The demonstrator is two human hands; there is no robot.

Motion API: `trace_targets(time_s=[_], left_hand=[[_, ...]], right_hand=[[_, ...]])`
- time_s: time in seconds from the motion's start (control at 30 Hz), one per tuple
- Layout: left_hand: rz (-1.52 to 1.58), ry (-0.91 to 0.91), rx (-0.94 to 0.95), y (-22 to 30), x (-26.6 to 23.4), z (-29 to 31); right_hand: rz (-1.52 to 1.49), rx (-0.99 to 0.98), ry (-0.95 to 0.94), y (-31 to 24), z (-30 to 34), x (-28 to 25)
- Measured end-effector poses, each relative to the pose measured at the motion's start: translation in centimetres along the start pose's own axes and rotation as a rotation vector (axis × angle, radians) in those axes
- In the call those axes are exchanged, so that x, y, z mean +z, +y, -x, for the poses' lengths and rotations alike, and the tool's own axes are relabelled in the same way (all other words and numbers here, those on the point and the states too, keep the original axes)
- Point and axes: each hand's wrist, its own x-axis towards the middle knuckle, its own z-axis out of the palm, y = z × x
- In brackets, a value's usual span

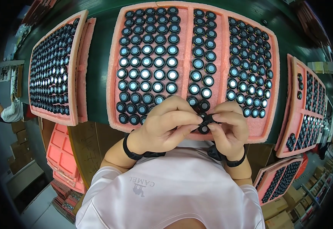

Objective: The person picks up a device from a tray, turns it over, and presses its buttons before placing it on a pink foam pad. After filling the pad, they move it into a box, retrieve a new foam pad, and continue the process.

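My left hand (170, 124) and my right hand (230, 129) meet over the near edge of a pink foam tray (224, 57). Thumbs and forefingers of both pinch a small black round part (205, 119) between them; its exact kind cannot be made out. Just beneath the fingertips is another black round part (204, 129), partly covered. Rows of similar black parts with shiny pale-blue round centres (147, 74) fill the tray's three sections. My left hand hides some of the nearest ones. Each wrist wears a black band.
The tray rests on a dark green table (98, 72). Another filled foam tray (78, 68) stands at left, stacked on a second. More filled trays (294, 87) lie at right. Lower left are pink trays (61, 152). People (11, 112) sit farther off on both sides.
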Motion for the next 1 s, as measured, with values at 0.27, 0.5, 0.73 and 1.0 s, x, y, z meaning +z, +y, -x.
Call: trace_targets(time_s=[0.27,0.5,0.73,1.0], left_hand=[[0.032,0.024,-0.057,0.1,0.4,-0.1],[-0.029,-0.038,-0.086,0.2,1.3,-1.0],[-0.030,-0.151,-0.268,0.9,2.1,-1.6],[-0.036,-0.263,-0.102,0.5,3.7,-2.8]], right_hand=[[0.027,0.002,-0.035,-0.1,-0.1,-0.5],[0.242,0.121,0.010,-0.8,2.0,-3.9],[0.646,0.179,-0.067,-1.2,5.8,-7.6],[0.862,0.050,-0.172,-0.8,6.9,-8.5]])
